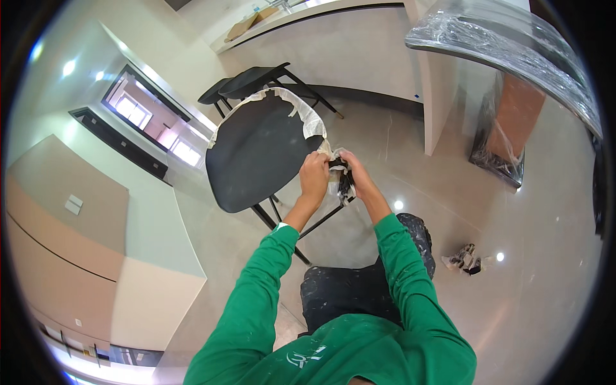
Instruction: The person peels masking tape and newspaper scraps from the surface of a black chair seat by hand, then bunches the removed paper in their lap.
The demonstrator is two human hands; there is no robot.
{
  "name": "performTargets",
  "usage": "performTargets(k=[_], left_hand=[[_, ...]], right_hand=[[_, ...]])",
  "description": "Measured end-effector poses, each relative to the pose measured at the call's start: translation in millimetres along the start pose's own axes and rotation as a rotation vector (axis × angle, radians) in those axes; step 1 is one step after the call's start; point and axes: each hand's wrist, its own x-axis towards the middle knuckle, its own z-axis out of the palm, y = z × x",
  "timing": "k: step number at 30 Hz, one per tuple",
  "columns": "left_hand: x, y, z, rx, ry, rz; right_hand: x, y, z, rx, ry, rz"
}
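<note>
A black chair (256,154) stands in front of me with a strip of white wrapping paper (307,115) still running along its rim. My left hand (314,176) and my right hand (357,179) meet at the chair's near right edge. Both grip a crumpled bunch of white and black wrapping (340,174) that hangs from the chair's edge. My green sleeves come up from the lower edge, and my paint-spotted dark trousers (346,289) show below.
Two more black stools (247,83) stand behind the chair by a light counter (333,38). A plastic-wrapped tabletop (507,51) juts in at upper right. A crumpled wad of wrapping (467,260) lies on the glossy tiled floor at right.
</note>
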Motion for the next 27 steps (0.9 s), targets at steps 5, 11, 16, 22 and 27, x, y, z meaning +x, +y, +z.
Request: performTargets(k=[5,11,16,22,27], left_hand=[[-13.7,-22.5,-3.4,-0.053,-0.043,0.049],[-20.9,-17.3,-32.9,-0.026,0.055,0.191],[-14.2,-66.1,-54.8,0.394,-0.195,0.142],[-23.1,-83.3,-61.6,0.41,-0.178,0.105],[10.0,-68.9,-39.2,0.345,-0.194,0.194]], right_hand=[[24.0,-10.1,31.6,-0.177,0.013,0.001],[53.8,5.7,16.7,-0.666,0.152,-0.228],[57.4,20.2,28.6,-0.8,0.246,-0.313],[42.9,61.9,38.0,-0.527,0.288,-0.204],[66.9,59.3,7.9,-0.481,0.37,-0.232]])
